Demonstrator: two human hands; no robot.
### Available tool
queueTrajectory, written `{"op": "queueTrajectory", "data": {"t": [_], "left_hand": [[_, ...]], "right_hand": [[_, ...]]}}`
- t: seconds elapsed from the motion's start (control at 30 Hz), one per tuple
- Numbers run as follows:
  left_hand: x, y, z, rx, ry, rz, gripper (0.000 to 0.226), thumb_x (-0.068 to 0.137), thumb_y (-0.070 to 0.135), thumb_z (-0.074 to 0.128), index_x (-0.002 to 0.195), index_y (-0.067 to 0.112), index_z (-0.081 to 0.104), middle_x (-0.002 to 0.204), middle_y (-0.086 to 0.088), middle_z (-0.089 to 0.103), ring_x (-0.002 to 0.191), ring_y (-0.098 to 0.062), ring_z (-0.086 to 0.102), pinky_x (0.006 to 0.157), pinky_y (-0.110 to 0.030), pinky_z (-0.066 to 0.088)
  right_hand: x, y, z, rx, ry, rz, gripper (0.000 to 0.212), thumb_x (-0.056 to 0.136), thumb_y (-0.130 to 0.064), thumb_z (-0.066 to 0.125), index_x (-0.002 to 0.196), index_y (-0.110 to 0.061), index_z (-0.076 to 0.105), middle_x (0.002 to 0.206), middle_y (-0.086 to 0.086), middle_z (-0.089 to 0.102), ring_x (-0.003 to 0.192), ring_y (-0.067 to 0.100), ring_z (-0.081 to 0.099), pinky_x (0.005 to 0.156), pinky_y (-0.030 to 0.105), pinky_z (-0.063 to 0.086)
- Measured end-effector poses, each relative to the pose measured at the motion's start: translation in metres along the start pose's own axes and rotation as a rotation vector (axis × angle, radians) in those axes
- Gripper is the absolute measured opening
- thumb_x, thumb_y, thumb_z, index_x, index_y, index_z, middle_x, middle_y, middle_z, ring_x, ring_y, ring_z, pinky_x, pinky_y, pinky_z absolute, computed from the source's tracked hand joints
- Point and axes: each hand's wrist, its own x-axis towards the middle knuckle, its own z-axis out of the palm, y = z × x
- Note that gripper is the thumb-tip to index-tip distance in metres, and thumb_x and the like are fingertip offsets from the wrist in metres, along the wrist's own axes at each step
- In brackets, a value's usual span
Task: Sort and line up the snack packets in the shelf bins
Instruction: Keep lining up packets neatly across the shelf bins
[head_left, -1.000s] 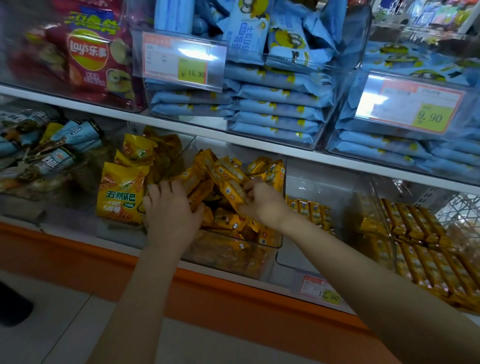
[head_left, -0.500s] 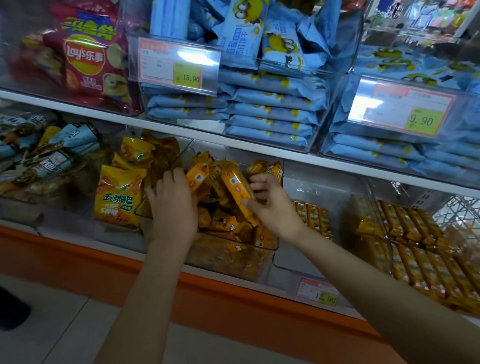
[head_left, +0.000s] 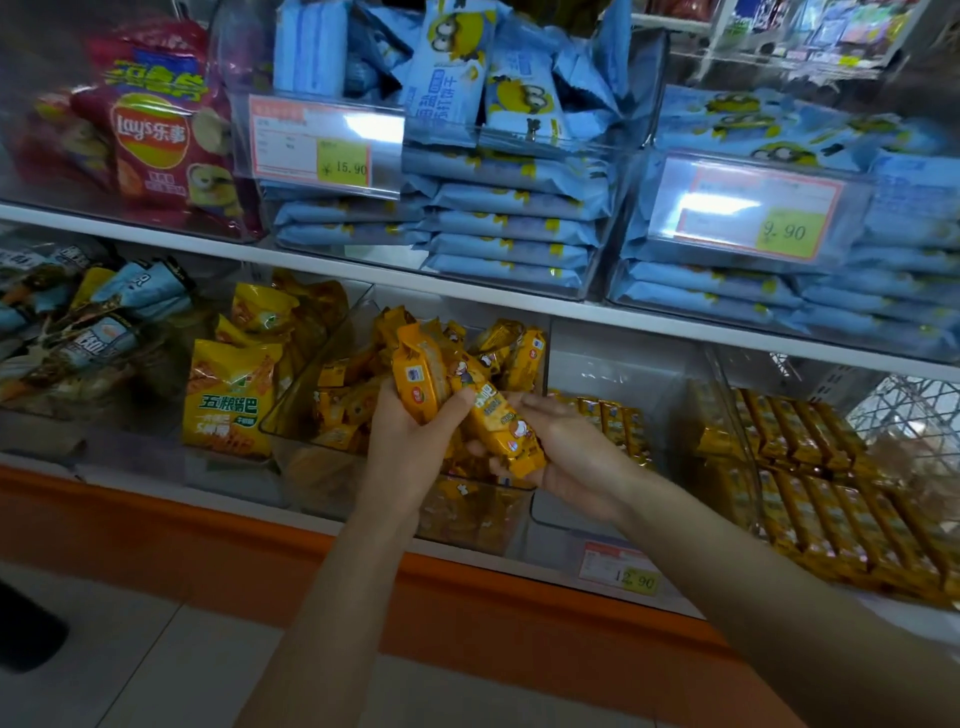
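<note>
two hands work over the middle clear bin (head_left: 470, 517) on the lower shelf. the left hand (head_left: 410, 447) has its fingers and thumb curled round one upright packet (head_left: 418, 382), yellow, its top pointing to 12 o'clock; whether a second packet sits behind it i cannot tell. just beside it at 3 o'clock, the right hand (head_left: 569, 454) lies palm up, fingers loosely curled beneath one slanted packet (head_left: 498, 426), thumb reaching over it. that packet runs from 11 o'clock down to 5 o'clock and touches the left thumb.

under and behind both hands, a loose heap of yellow packets (head_left: 353, 400) fills the bin, pointing every way, too many and too jumbled to count.

at 3 o'clock of that bin a second clear bin holds one short row of small yellow packets (head_left: 610, 415) standing on edge. farther toward 3 o'clock, yellow bars (head_left: 831, 499) lie in neat rows. at 9 o'clock stand yellow snack bags (head_left: 228, 397), at least three showing.

on the upper shelf, from 10 to 2 o'clock: a red crisp bag (head_left: 156, 140), then two bins of blue packets (head_left: 511, 226) stacked flat.

three price tags show: 15.90 (head_left: 317, 143), 9.90 (head_left: 748, 208) and 12.90 (head_left: 621, 571).
</note>
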Motion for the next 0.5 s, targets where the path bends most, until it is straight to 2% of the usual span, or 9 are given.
{"op": "queueTrajectory", "data": {"t": [0.07,0.13,0.2,0.23,0.3,0.4,0.5], "left_hand": [[-0.001,-0.001,0.005,-0.018,-0.018,-0.026,0.042,0.085,0.019,0.068,0.123,0.014,0.052,0.111,0.002,0.064,0.102,-0.009,0.06,0.088,-0.028,0.048],[-0.001,-0.003,0.009,-0.026,-0.006,-0.051,0.043,0.084,0.021,0.068,0.123,0.012,0.051,0.111,-0.002,0.064,0.102,-0.014,0.061,0.09,-0.032,0.049],[-0.001,-0.005,0.015,-0.031,-0.023,-0.054,0.045,0.084,0.024,0.068,0.123,0.009,0.052,0.11,-0.008,0.064,0.101,-0.018,0.062,0.087,-0.03,0.051],[-0.002,-0.005,0.018,-0.033,-0.046,-0.049,0.043,0.085,0.025,0.067,0.122,0.007,0.053,0.108,-0.01,0.065,0.098,-0.017,0.064,0.082,-0.024,0.052],[-0.006,-0.004,0.027,-0.034,-0.097,-0.04,0.035,0.088,0.024,0.064,0.117,0.008,0.055,0.1,-0.009,0.066,0.085,-0.008,0.065,0.068,-0.013,0.05],[-0.012,-0.006,0.04,0.014,-0.17,-0.036,0.036,0.09,0.028,0.061,0.12,0.01,0.051,0.102,-0.006,0.065,0.079,-0.008,0.067,0.069,-0.02,0.054],[-0.014,-0.007,0.048,0.081,-0.201,0.008,0.038,0.092,0.029,0.057,0.119,0.004,0.048,0.101,-0.008,0.064,0.068,-0.007,0.067,0.066,-0.028,0.056]], "right_hand": [[-0.007,0.004,-0.005,-0.046,0.029,-0.05,0.025,0.099,-0.027,0.041,0.116,-0.011,0.051,0.094,0.012,0.068,0.071,0.016,0.069,0.063,0.024,0.058],[-0.017,0.009,-0.013,-0.23,0.064,-0.207,0.021,0.094,-0.026,0.052,0.114,-0.02,0.048,0.108,0.009,0.061,0.081,0.012,0.068,0.068,0.022,0.057],[-0.029,0.018,-0.023,-0.6,0.129,-0.472,0.042,0.083,-0.016,0.069,0.116,-0.029,0.045,0.115,0.0,0.055,0.088,0.004,0.063,0.071,0.016,0.053],[-0.034,0.023,-0.03,-0.815,0.171,-0.627,0.051,0.08,-0.011,0.073,0.117,-0.031,0.045,0.119,-0.002,0.052,0.093,0.002,0.06,0.073,0.013,0.051],[-0.04,0.03,-0.044,-1.119,0.215,-0.884,0.047,0.082,-0.01,0.07,0.119,-0.029,0.048,0.129,0.0,0.046,0.108,0.002,0.052,0.08,0.009,0.048],[-0.049,0.027,-0.062,-1.241,0.306,-0.998,0.03,0.088,-0.023,0.062,0.118,-0.02,0.057,0.128,0.002,0.052,0.111,0.004,0.052,0.082,0.009,0.048],[-0.059,0.011,-0.081,-1.301,0.443,-0.976,0.034,0.085,-0.029,0.062,0.115,-0.014,0.064,0.116,-0.005,0.056,0.102,0.005,0.057,0.086,0.008,0.047]]}}
